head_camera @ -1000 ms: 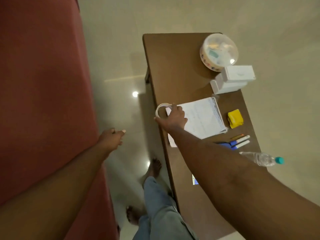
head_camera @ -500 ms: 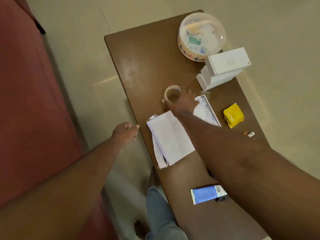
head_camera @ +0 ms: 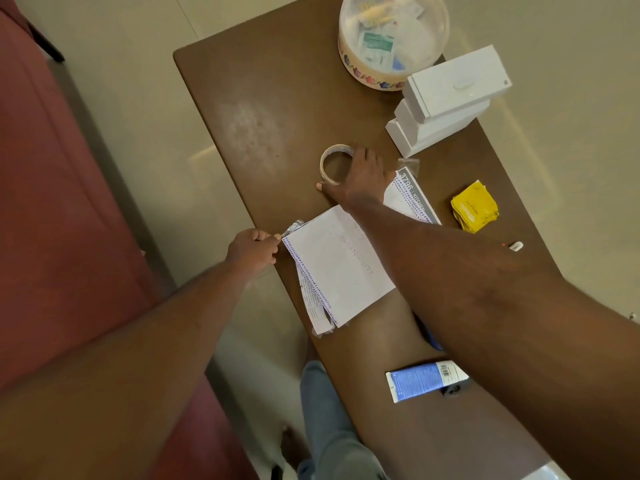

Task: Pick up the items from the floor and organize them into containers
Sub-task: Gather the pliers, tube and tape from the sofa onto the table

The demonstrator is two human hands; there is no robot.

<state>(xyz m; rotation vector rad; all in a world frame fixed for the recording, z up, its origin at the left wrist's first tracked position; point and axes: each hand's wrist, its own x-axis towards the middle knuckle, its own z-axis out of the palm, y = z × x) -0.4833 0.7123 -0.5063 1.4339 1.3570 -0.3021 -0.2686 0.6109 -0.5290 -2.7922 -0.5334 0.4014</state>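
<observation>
Pale glossy floor (head_camera: 138,98) with a maroon sofa-looking thing (head_camera: 52,202) down the left side, and a long brown wooden counter (head_camera: 263,98) running up the middle; pretty much all the stuff is on that counter.

The right hand (head_camera: 360,178) is on the beige ring of tape (head_camera: 323,161), which lies flat on the counter about halfway along; thumb on the near side, fingers curled over the far side, so it's gripping the roll. The left hand (head_camera: 251,249) is at the counter's left edge with the fingers curled in, fingertips right at a crinkly clear wrapper (head_camera: 294,226) poking out by the corner of the white paper sheets (head_camera: 339,268); honestly can't tell if it's actually pinching it.

At the far end there's a round tub with a clear lid and a flowery band (head_camera: 393,39), with bits and packets inside; just beside it, a stack of white cardboard boxes (head_camera: 450,98). A crumpled yellow packet (head_camera: 474,206) lies right of the papers, a tiny white capsule-ish thing (head_camera: 516,245) near the right edge, and a blue-and-white tube (head_camera: 424,379) closer to me, partly under the right forearm. A jeans leg (head_camera: 329,427) and a bare foot (head_camera: 292,445) show on the floor at the bottom.
</observation>
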